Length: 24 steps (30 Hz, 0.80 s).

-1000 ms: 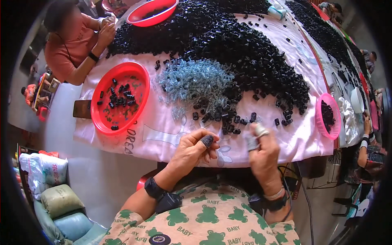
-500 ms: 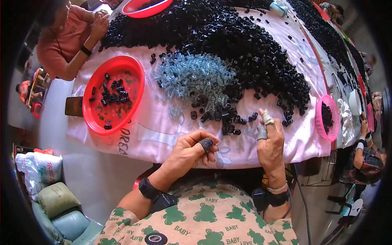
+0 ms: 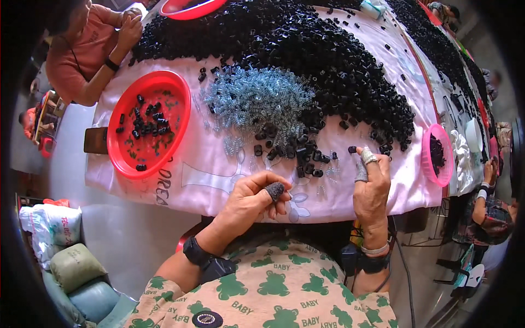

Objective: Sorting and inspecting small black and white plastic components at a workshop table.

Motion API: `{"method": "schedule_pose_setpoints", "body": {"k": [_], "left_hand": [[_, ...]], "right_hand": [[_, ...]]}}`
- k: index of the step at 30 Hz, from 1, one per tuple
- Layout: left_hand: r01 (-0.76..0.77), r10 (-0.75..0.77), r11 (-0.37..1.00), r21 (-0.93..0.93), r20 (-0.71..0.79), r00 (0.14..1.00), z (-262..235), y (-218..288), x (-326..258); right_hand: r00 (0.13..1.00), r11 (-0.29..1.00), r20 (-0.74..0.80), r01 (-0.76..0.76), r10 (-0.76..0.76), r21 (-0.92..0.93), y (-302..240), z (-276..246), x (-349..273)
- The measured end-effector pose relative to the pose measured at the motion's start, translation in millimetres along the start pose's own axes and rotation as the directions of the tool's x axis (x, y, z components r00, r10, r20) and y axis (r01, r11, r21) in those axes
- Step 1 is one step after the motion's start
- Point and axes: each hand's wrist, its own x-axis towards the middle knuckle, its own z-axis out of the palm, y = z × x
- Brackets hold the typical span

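Note:
My left hand (image 3: 252,198) is over the cloth near the table's front edge, its fingers curled and pressed to the thumb, which wears a dark grey fingertip cover. Whatever it may hold is hidden. At the right, my right hand (image 3: 373,188) has pale covers on two digits. A small black plastic cylinder (image 3: 352,149) sits at its fingertips and appears gripped there. Between and beyond the hands lie loose black cylinders (image 3: 307,154) and a few clear springs. Behind them is a heap of bluish, shiny coil springs (image 3: 260,101), against a large mound of black cylinders (image 3: 355,71).
A red basin (image 3: 186,117) with several black pieces stands at left beside a dark phone (image 3: 95,140). A pink bowl (image 3: 449,156) of black bits is at right. Another person (image 3: 82,52) works at the far left; others sit along the right. Stuffed sacks (image 3: 76,268) lie lower left.
My right hand has drawn slightly to the right, and a black cylinder now shows at its fingertips. My left hand stays curled in nearly the same place. The view has shifted a little.

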Motion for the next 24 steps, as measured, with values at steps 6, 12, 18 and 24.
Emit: {"method": "schedule_pose_setpoints", "body": {"k": [6,12,18,24], "left_hand": [[0.017,-0.017,0.999,-0.033,-0.007,1.000,5,3,1],[0.013,-0.013,1.000,0.002,-0.002,1.000,1,5,4],[0.010,-0.010,0.998,0.054,-0.009,1.000,2,1,-4],[0.047,-0.049,0.999,0.025,0.071,0.996,0,-7,4]], "right_hand": [[0.996,0.996,0.037,0.082,-0.083,0.033,-6,15,0],[0.990,0.990,0.131,0.075,-0.059,-0.119,-11,19,15],[0.992,0.992,-0.034,0.123,-0.123,-0.020,8,12,16],[0.996,0.997,0.046,-0.072,0.073,-0.017,14,11,5]]}}
